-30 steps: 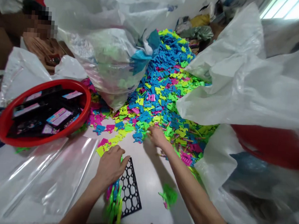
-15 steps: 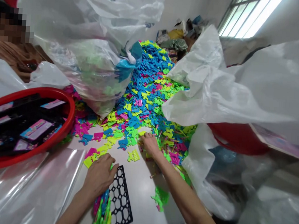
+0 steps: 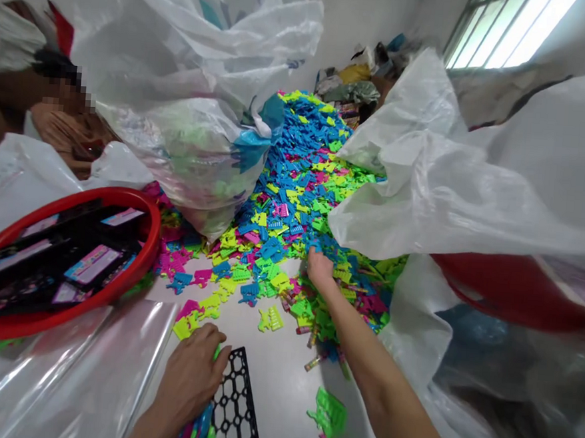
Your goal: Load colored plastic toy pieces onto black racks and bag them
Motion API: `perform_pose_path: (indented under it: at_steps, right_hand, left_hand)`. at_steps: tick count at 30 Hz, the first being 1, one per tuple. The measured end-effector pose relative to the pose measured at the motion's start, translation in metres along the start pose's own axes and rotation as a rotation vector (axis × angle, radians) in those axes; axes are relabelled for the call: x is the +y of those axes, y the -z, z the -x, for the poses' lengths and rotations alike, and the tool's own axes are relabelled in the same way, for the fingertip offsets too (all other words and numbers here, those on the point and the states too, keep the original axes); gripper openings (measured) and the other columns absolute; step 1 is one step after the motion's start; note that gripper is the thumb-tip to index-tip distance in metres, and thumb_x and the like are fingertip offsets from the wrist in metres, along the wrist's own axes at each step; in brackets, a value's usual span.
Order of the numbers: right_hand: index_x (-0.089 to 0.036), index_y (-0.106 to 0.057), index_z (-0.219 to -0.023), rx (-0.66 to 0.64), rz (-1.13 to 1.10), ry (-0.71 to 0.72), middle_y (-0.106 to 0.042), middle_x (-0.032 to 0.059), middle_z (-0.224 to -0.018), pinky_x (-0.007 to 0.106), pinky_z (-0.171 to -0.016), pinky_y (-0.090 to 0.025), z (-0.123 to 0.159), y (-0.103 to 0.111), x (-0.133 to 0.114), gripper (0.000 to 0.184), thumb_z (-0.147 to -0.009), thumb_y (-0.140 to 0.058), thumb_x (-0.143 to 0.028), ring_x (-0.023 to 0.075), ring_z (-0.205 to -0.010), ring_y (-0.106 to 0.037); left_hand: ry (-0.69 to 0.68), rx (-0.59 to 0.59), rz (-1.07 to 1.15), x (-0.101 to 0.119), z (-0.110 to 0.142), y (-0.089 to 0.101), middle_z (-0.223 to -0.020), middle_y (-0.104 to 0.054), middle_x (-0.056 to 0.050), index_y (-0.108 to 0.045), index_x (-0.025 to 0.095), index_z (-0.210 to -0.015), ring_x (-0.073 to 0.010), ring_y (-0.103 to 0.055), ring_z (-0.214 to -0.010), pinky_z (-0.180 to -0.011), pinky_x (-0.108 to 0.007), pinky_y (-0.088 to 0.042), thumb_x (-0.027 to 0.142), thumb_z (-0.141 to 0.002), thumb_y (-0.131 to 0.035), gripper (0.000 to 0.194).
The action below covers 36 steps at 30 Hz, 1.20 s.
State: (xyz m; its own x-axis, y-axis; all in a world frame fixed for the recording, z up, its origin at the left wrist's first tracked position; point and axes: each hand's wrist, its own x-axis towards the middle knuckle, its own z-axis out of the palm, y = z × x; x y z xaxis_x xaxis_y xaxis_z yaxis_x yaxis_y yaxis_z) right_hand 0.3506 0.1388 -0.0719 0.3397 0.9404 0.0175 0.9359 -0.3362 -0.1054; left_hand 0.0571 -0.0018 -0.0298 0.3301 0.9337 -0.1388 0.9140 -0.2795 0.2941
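Note:
A big heap of small plastic pieces (image 3: 298, 199) in blue, green, yellow and pink covers the far part of the white table (image 3: 281, 378). My right hand (image 3: 319, 267) reaches into the near edge of the heap, fingers down among the pieces; what they hold is hidden. My left hand (image 3: 191, 379) is curled round a bunch of green, blue and pink plastic parts (image 3: 200, 433) at the table's near edge. It lies against a black honeycomb grid (image 3: 236, 408). A loose green piece (image 3: 271, 319) lies between the hands.
A red basin (image 3: 40, 318) with black packaged cards stands at left, above clear plastic sheets (image 3: 86, 371). Large translucent bags (image 3: 195, 105) (image 3: 455, 184) flank the heap. Another person sits at far left. A green clump (image 3: 329, 415) lies near my right forearm.
My right hand has pushed farther forward and right into the heap. The left hand has stayed on the bunch by the grid. The view has shifted slightly.

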Motion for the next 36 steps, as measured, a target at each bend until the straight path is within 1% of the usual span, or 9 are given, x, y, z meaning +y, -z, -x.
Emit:
perform_pose_path:
  at_steps: [4,7,9,12,16,23,29,33,36]
  right_hand:
    - [-0.013,-0.046,-0.125,0.004,-0.041,0.046,-0.067,0.0152,-0.101,0.028,-0.072,-0.045,0.035,0.002,0.001,0.035,-0.090,-0.042,-0.014,0.0229,-0.090,-0.066]
    - [-0.017,-0.046,-0.128,0.076,-0.260,0.163,-0.067,0.0101,-0.101,0.027,-0.071,-0.044,0.080,0.002,-0.003,0.043,-0.086,-0.052,-0.022,0.0213,-0.088,-0.064]
    - [-0.016,-0.054,-0.118,0.076,-0.518,0.221,-0.066,0.0054,-0.088,0.026,-0.066,-0.043,0.114,-0.003,-0.011,0.042,-0.078,-0.058,-0.027,0.0193,-0.077,-0.062]
    - [-0.016,-0.061,-0.082,-0.097,-0.928,0.192,-0.056,-0.0016,-0.063,0.025,-0.056,-0.039,0.163,-0.013,-0.032,0.024,-0.069,-0.063,-0.035,0.0144,-0.057,-0.051]
    - [-0.019,-0.056,-0.069,-0.220,-1.278,0.182,-0.058,-0.0013,-0.063,0.027,-0.060,-0.044,0.213,-0.024,-0.062,0.025,-0.067,-0.066,-0.042,0.0144,-0.059,-0.053]
    - [-0.020,-0.062,-0.079,-0.224,-1.146,0.196,-0.068,0.0040,-0.077,0.032,-0.076,-0.049,0.238,-0.061,-0.097,0.013,-0.074,-0.056,-0.030,0.0193,-0.074,-0.063]
    - [-0.016,-0.063,-0.097,-0.233,-0.650,0.469,-0.066,0.0096,-0.091,0.028,-0.071,-0.048,0.244,-0.061,-0.101,0.026,-0.078,-0.047,-0.013,0.0202,-0.081,-0.064]
    - [-0.028,-0.062,-0.111,-0.129,-0.516,0.447,-0.065,0.0053,-0.104,0.028,-0.068,-0.051,0.245,-0.059,-0.109,0.026,-0.087,-0.052,-0.026,0.0202,-0.092,-0.064]
    - [-0.031,-0.061,-0.109,-0.024,-0.515,0.589,-0.060,0.0055,-0.115,0.031,-0.073,-0.053,0.212,-0.054,-0.114,0.022,-0.088,-0.061,-0.037,0.0208,-0.103,-0.060]
  left_hand:
    - [0.026,0.048,-0.026,-0.004,-0.011,0.003,-0.105,-0.064,-0.010,-0.065,0.015,-0.100,-0.0232,-0.059,-0.100,-0.091,-0.038,-0.044,0.028,-0.093,-0.037,0.031]
    - [0.055,0.045,-0.043,-0.004,-0.016,0.007,-0.106,-0.064,-0.010,-0.065,0.015,-0.101,-0.0236,-0.059,-0.101,-0.090,-0.037,-0.044,0.031,-0.093,-0.039,0.032]
    - [0.047,0.050,-0.051,-0.005,-0.016,0.009,-0.107,-0.064,-0.011,-0.065,0.014,-0.103,-0.0235,-0.059,-0.102,-0.090,-0.036,-0.044,0.036,-0.094,-0.039,0.036]
    - [-0.007,0.114,-0.035,-0.010,-0.013,0.009,-0.120,-0.060,-0.011,-0.061,0.013,-0.114,-0.0231,-0.055,-0.112,-0.096,-0.035,-0.042,0.041,-0.096,-0.035,0.042]
    - [-0.049,0.144,-0.088,-0.011,-0.008,0.007,-0.127,-0.056,-0.013,-0.059,0.012,-0.118,-0.0235,-0.051,-0.118,-0.101,-0.037,-0.038,0.036,-0.097,-0.032,0.042]
    - [-0.034,0.091,-0.115,-0.005,-0.004,0.005,-0.111,-0.063,-0.009,-0.064,0.015,-0.106,-0.0216,-0.058,-0.104,-0.093,-0.035,-0.044,0.027,-0.096,-0.032,0.036]
    - [-0.041,0.106,-0.060,-0.008,-0.005,0.003,-0.117,-0.061,-0.012,-0.062,0.014,-0.113,-0.0254,-0.055,-0.111,-0.097,-0.039,-0.042,0.042,-0.094,-0.036,0.043]
    - [0.015,0.078,-0.008,-0.003,0.008,0.006,-0.115,-0.060,-0.014,-0.064,0.014,-0.111,-0.0302,-0.055,-0.109,-0.094,-0.044,-0.043,0.056,-0.083,-0.050,0.052]
    - [0.012,0.056,0.037,-0.006,-0.002,-0.005,-0.109,-0.062,-0.014,-0.065,0.016,-0.109,-0.0314,-0.054,-0.107,-0.092,-0.046,-0.041,0.054,-0.078,-0.054,0.050]
